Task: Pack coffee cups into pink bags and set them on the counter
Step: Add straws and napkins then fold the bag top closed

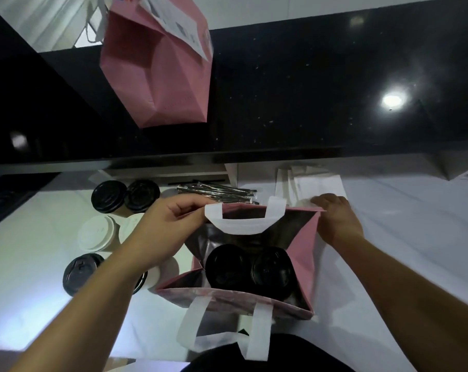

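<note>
Below, my left hand [171, 226] and right hand [334, 218] pinch the open pink fabric bag's [304, 253] far rim; two black-lidded cups [250, 268] inside, more lidded cups [112, 224] crowding beside my left wrist.

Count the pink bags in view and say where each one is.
2. One pink bag stands open on the white worktop, cups inside, held at its far rim by both hands. The other pink bag sits on the black counter behind.
</note>
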`<move>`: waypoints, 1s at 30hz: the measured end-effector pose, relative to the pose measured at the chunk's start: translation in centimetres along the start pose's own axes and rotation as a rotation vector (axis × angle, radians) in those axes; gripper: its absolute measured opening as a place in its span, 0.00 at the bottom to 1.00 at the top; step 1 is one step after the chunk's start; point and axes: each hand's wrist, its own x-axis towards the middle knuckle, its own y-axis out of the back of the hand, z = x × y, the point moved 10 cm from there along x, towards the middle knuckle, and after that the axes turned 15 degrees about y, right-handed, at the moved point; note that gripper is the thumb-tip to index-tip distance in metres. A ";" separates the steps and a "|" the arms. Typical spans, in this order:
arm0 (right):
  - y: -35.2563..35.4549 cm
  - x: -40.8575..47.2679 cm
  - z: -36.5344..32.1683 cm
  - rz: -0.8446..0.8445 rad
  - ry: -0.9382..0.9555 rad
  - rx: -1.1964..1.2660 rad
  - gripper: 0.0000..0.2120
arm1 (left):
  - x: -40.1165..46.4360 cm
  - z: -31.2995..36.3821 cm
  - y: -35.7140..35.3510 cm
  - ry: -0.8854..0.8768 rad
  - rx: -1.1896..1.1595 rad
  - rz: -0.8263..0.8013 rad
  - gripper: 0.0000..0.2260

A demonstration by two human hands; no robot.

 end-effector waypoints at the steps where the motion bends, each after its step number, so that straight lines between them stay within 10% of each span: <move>1: 0.2 0.1 0.1 0.014 0.006 0.022 0.20 | 0.0 0.0 -0.1 -0.002 -0.003 -0.002 0.12; 11: 2.0 -0.2 0.3 0.064 0.180 0.079 0.12 | 0.2 -0.1 -0.8 0.028 0.015 -0.031 0.09; 30: 10.6 -4.2 1.2 0.546 -0.081 0.378 0.13 | 0.1 0.5 -0.2 -0.029 0.021 0.016 0.10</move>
